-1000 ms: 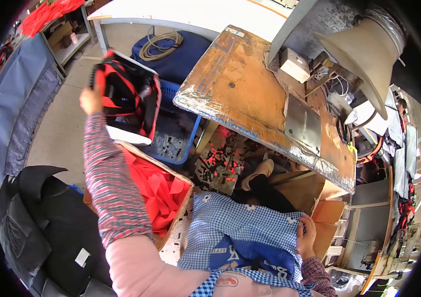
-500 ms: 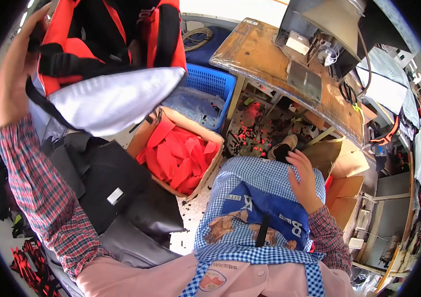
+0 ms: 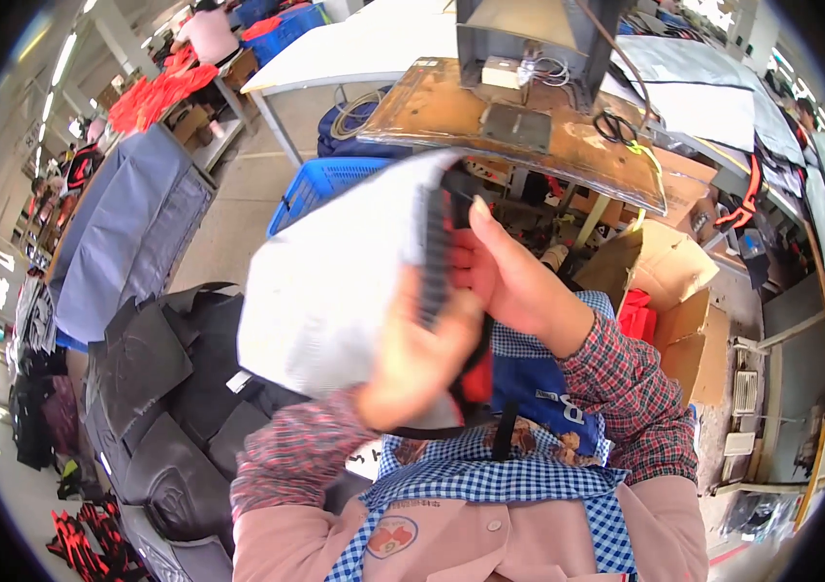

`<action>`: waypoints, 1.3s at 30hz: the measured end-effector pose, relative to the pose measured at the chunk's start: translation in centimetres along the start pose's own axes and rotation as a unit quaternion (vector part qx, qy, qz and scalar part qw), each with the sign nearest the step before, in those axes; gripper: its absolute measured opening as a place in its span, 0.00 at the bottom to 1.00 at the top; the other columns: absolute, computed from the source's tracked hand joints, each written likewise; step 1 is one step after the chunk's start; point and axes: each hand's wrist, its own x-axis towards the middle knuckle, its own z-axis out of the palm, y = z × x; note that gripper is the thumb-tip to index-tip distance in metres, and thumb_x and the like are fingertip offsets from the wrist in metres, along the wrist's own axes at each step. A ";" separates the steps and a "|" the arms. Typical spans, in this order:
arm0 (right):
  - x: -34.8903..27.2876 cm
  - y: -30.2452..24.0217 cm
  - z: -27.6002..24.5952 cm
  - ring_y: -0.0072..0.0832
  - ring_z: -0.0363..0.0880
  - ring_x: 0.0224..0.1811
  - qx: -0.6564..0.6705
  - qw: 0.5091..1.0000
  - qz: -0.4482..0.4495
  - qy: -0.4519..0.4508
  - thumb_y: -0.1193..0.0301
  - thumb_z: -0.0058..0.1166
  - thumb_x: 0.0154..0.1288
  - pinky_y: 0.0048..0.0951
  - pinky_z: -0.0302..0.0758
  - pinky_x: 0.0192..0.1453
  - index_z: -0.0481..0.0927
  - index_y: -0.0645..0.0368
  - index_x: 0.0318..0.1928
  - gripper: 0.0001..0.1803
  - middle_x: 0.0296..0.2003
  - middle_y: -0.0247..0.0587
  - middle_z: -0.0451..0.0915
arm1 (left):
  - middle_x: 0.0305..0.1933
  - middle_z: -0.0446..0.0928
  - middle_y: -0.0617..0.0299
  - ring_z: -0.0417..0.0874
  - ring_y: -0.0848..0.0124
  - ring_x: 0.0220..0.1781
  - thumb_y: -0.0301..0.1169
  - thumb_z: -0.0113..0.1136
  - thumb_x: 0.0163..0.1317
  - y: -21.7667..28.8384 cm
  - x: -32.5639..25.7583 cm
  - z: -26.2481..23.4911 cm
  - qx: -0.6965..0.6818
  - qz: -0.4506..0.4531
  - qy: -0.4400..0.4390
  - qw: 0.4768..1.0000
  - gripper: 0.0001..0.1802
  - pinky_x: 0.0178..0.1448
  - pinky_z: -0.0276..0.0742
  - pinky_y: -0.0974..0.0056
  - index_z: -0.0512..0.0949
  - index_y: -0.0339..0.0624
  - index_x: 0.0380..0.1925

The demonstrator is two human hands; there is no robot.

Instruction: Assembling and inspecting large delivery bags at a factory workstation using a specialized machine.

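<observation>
- White sewn piece (image 3: 325, 291), with a black ridged edging (image 3: 435, 257) and a red part (image 3: 476, 380) at its right side, is raised in the air before the person's chest, between the two hands.
- Left hand (image 3: 422, 361) lies at the lower right of the white face, next to the black edging; it is blurred, so I cannot tell if its grip pinches or only presses.
- Right hand (image 3: 507, 276) is at the opposite side of the edging; its grip is bent onto the dark edge of the piece, with the thumb pointing upward.
- Both forearms wear checked sleeves (image 3: 626, 388), and a blue gingham apron (image 3: 490, 480) covers the front of the body.
- Behind the piece, and partly hidden by it, is a blue plastic basket (image 3: 335, 173).
- Farther stands a brown wooden table (image 3: 422, 102); on it are a dark flat plate (image 3: 516, 128), a small white box (image 3: 502, 73) and black-handled scissors (image 3: 614, 126).
- At the right of the apron there is an open cardboard box (image 3: 676, 260), near some red cloth (image 3: 637, 315).
- At the left lies a pile of black sheet material (image 3: 175, 373), and beyond it hang grey-blue sheets (image 3: 122, 238).
- In the far background, one person in pink (image 3: 207, 34) is near a red heap (image 3: 160, 97).
</observation>
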 end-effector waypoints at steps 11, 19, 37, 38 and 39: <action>-7.9 -1.7 -5.8 0.20 0.72 0.27 -0.191 0.955 0.041 0.223 0.68 0.61 0.57 0.26 0.68 0.28 0.76 0.63 0.40 0.14 0.28 0.32 0.75 | 0.52 0.71 0.43 0.75 0.50 0.49 0.48 0.71 0.50 -2.1 -0.4 6.0 0.442 0.122 -0.363 0.811 0.41 0.53 0.72 0.54 0.67 0.31 0.55; -8.7 -0.6 -6.9 0.31 0.76 0.49 -0.339 0.925 -0.010 0.168 0.69 0.58 0.60 0.28 0.73 0.53 0.66 0.72 0.61 0.32 0.49 0.46 0.77 | 0.38 0.81 0.52 0.82 0.63 0.38 0.34 0.63 0.62 -0.3 14.1 2.0 0.402 0.323 -0.170 0.840 0.12 0.43 0.75 0.66 0.79 0.36 0.38; 3.7 -13.1 -15.0 0.21 0.80 0.34 -0.488 0.809 -0.240 0.224 0.60 0.62 0.64 0.24 0.76 0.39 0.82 0.66 0.42 0.19 0.32 0.39 0.83 | 0.19 0.63 0.75 0.58 0.84 0.23 0.38 0.65 0.64 0.2 28.8 -0.3 0.425 0.147 -0.113 0.886 0.17 0.25 0.55 0.71 0.79 0.32 0.27; 4.7 -13.8 -14.9 0.20 0.79 0.35 -0.453 0.840 -0.206 0.218 0.60 0.60 0.65 0.23 0.77 0.40 0.81 0.64 0.45 0.19 0.34 0.36 0.83 | 0.18 0.63 0.74 0.58 0.83 0.23 0.39 0.65 0.64 0.0 29.5 -0.3 0.429 0.150 -0.125 0.882 0.18 0.25 0.55 0.70 0.79 0.33 0.26; 5.7 -14.5 -14.9 0.18 0.79 0.36 -0.416 0.867 -0.170 0.213 0.60 0.58 0.67 0.21 0.77 0.41 0.81 0.62 0.48 0.18 0.36 0.33 0.82 | 0.18 0.62 0.74 0.58 0.83 0.23 0.39 0.65 0.63 -0.2 30.0 -0.1 0.432 0.153 -0.137 0.878 0.19 0.25 0.55 0.70 0.78 0.33 0.25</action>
